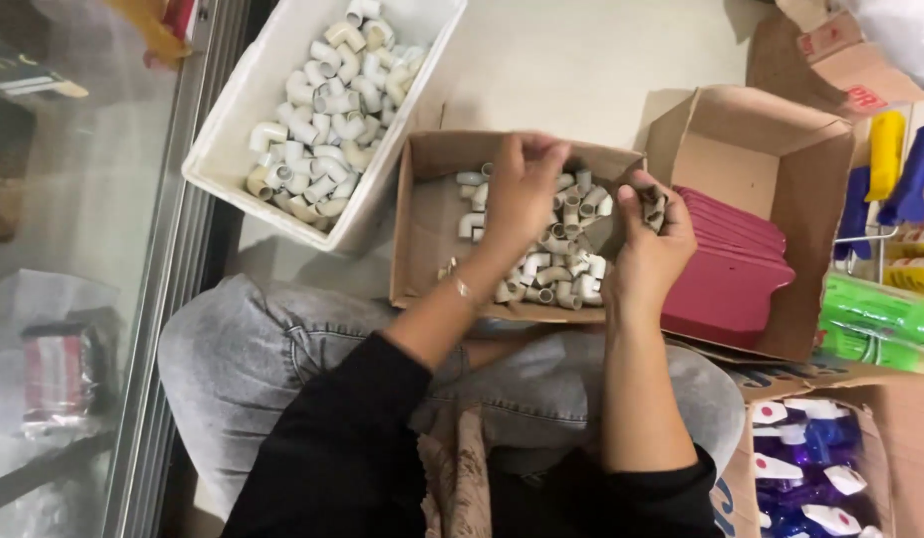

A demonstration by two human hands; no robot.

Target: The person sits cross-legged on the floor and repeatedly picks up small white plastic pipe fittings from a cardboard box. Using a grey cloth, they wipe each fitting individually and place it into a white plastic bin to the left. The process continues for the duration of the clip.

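Right now the cardboard box (427, 214) rests against my knees on the floor, elbow fittings (561, 261) piled toward its right side. Sorting is mid-way (I judge): my left hand (522, 189) reaches in, fingers curled over the pile, my right hand (649, 244) closed around several fittings at the box's right edge.

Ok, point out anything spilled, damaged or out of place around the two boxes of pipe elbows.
Nothing stands out. The white pipe elbows all lie inside the cardboard box, and more fill the white bin; none have spilled. The left hand reaches into the box; the right hand holds a few elbows.
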